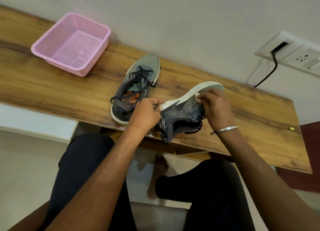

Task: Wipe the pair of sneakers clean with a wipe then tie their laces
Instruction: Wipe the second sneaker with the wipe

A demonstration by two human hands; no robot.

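A grey sneaker [183,107] with a white sole is tipped on its side above the wooden desk's near edge. My left hand [147,112] grips its heel end. My right hand [215,106] pinches a small white wipe [198,97] against the side of the sneaker, just below the sole. Its black laces hang loose under my right palm. The other grey sneaker [136,85] stands upright on the desk just behind, toe pointing to the wall, with its laces untied.
A pink perforated basket [52,55] sits on the wooden desk [52,85] at the back left. A wall socket panel [285,49] with a black cable is at the right. My legs and a bare foot are below the desk edge.
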